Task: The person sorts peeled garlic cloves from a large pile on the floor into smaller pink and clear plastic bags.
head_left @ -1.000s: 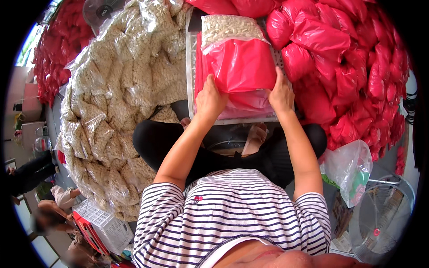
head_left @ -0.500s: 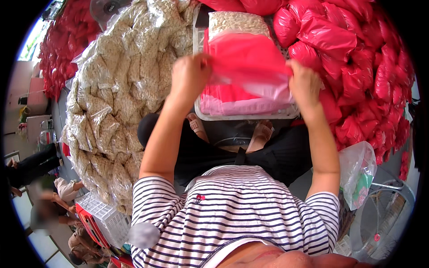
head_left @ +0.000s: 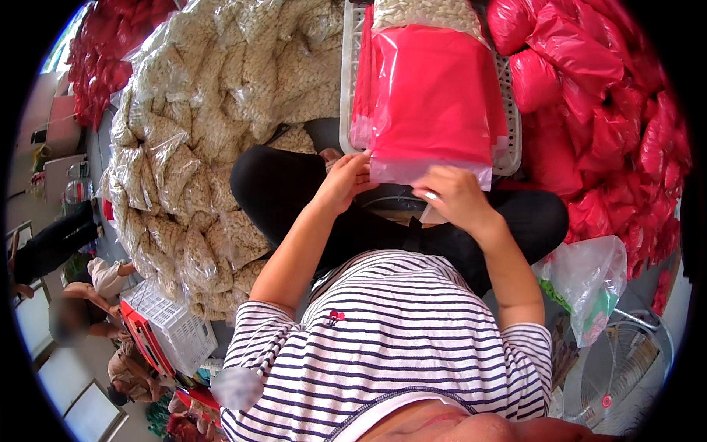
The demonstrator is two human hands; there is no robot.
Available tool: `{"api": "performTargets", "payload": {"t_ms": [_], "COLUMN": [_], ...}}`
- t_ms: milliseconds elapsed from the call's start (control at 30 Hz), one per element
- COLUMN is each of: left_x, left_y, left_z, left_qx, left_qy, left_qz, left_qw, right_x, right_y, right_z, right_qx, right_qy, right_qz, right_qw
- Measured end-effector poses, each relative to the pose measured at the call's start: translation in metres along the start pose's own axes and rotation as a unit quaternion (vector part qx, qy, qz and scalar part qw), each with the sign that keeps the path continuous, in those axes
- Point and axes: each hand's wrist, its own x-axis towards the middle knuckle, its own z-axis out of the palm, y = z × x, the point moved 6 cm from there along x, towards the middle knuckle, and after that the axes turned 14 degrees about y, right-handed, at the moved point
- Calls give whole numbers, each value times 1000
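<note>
Overhanging the crate's (head_left: 349, 81) near edge, the red bag (head_left: 434, 96) seems light, soft, slippery (best held by its corners); left hand (head_left: 345, 183) and right hand (head_left: 458, 197) curl beside it, pinching unclear.

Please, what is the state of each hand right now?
Left hand: partly curled at lower left corner of the red bag; grip unclear.
Right hand: partly curled at its lower edge; grip unclear.

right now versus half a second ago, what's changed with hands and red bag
The left hand and right hand came closer together and toward the body. The red bag, raised between them before, now lies spread mostly flat, its clear edge past the tray. The filled red bags and pale-filled bags stayed put.
</note>
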Motion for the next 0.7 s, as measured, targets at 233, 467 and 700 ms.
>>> {"api": "performTargets", "payload": {"t_ms": [233, 467, 700], "left_x": [-3, -5, -40], "left_y": [-5, 16, 96], "left_z": [1, -14, 28], "left_qx": [-79, 136, 654], "left_qy": [-36, 25, 9], "left_qz": [-19, 86, 580], "left_qw": [996, 987, 485], "right_x": [29, -24, -106], "right_y": [4, -44, 37], "right_z": [78, 6, -145], "right_qx": [-23, 234, 251], "right_qy": [58, 56, -35], "right_qz": [-141, -26, 331], "right_qw": [988, 970, 909]}}
